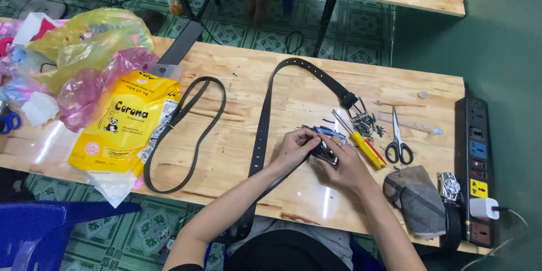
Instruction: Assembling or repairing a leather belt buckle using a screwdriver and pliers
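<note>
My left hand [294, 148] and my right hand [345, 166] meet over the wooden table [316, 93], both closed on a small metal belt buckle [326, 154] at the end of a long black belt [263, 130]. The belt runs up the table, curves right and ends near another metal buckle [357, 110]. A blue-handled tool [331, 132] lies just beyond my fingers. A yellow-and-red screwdriver [361, 143] lies right beside my right hand.
Scissors [398, 143], small screws [370, 126], a grey cloth pouch [416, 199], a wristwatch [450, 186] and a black power strip [477, 164] are at the right. A looped black belt [192, 130], a yellow package [125, 121] and plastic bags [84, 51] lie at the left.
</note>
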